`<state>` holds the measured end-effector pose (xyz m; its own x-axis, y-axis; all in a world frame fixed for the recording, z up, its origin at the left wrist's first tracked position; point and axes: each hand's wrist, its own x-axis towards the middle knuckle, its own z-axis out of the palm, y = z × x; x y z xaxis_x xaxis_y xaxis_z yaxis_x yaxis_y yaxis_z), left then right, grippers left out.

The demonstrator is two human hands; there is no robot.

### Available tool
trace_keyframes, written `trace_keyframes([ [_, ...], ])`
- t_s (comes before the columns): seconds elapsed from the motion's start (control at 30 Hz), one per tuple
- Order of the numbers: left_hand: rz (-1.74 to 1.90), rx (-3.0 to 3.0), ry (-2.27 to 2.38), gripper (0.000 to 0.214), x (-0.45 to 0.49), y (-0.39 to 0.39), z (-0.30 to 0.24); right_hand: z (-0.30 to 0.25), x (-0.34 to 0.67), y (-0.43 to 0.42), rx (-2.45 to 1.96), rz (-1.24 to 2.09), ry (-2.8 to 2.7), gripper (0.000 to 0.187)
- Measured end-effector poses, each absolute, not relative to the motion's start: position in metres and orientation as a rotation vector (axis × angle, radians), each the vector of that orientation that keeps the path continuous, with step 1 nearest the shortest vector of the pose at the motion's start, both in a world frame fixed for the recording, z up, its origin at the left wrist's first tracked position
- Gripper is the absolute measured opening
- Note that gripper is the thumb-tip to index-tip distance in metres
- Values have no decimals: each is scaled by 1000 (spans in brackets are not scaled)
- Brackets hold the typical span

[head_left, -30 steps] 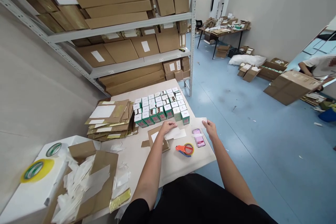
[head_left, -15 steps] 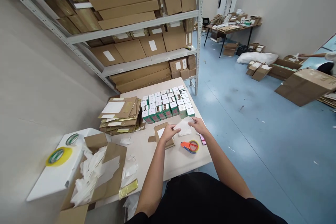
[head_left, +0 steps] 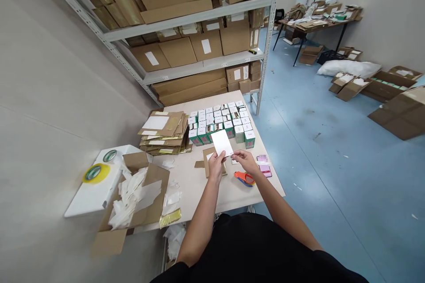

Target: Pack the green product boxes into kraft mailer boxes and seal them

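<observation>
My left hand (head_left: pixel 217 166) pinches the bottom of a white sheet of paper (head_left: pixel 222 142) and holds it upright above the table (head_left: pixel 212 190). My right hand (head_left: pixel 245 161) is beside it with its fingers curled at the sheet's lower right corner. Under the hands lies a flat piece of cardboard (head_left: pixel 208 164). An orange tape dispenser (head_left: pixel 245 178) and a pink phone (head_left: pixel 264 167) lie just right of my hands. Several small green and white boxes (head_left: pixel 221 123) stand in rows beyond the sheet.
A stack of flattened cardboard mailers (head_left: pixel 165 131) lies left of the boxes. An open box of paper scraps (head_left: pixel 136 194) and a yellow tape roll (head_left: pixel 96 172) sit at the near left. Metal shelving (head_left: pixel 186 26) with cartons stands behind the table. Cartons (head_left: pixel 395 110) lie on the blue floor.
The white sheet has been lifted off the table and now stands upright in my left hand. The view has shifted left, and the person at the right is out of frame.
</observation>
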<state>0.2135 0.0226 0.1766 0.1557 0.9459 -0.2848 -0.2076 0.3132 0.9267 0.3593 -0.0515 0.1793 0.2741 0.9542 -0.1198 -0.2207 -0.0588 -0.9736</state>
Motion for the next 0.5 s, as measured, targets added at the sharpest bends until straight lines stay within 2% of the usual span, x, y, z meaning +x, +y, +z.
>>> trace_keyframes([
  [0.5,973,963,1089,56,219,17,178,193,366,-56,-1275,1123,-823,27],
])
